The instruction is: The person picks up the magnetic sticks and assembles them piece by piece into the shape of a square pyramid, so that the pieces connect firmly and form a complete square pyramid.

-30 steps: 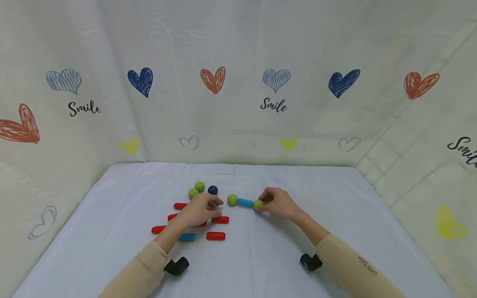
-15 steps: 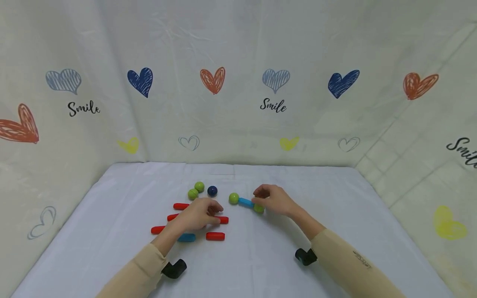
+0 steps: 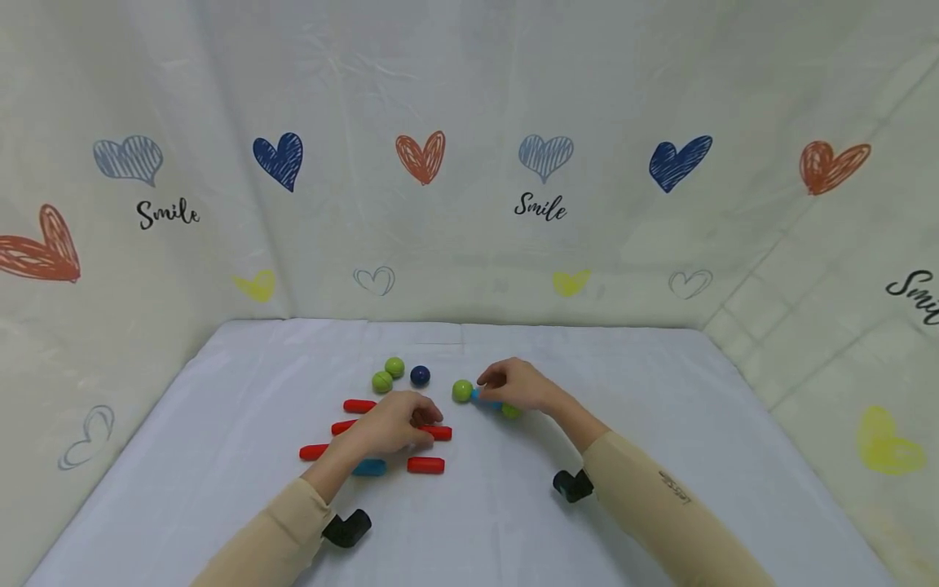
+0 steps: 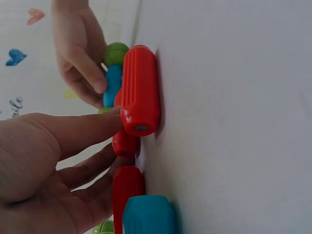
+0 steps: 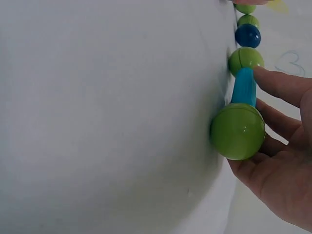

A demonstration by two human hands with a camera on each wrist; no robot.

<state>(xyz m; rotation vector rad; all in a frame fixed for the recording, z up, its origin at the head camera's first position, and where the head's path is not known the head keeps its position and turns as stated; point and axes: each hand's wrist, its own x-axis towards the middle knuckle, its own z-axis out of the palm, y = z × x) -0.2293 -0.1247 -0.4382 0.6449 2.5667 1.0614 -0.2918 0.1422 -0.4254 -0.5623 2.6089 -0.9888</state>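
In the head view my left hand is low over the table, thumb and fingers around a short red rod. The left wrist view shows my thumb and fingers on either side of that rod, partly hidden behind a nearer red rod with a grey disc in its end. My right hand pinches a light-blue rod between thumb and fingers. This rod joins two green balls, the left one and the right one, and lies close over the cloth.
Several more red rods and a blue rod lie around my left hand. Behind them sit two loose green balls and a dark-blue ball. A white cloth covers the table; a heart-printed curtain stands behind.
My left hand has come down and nearer onto the red rod. My right hand has slid left from the right green ball to the blue rod; the joined piece has shifted slightly.
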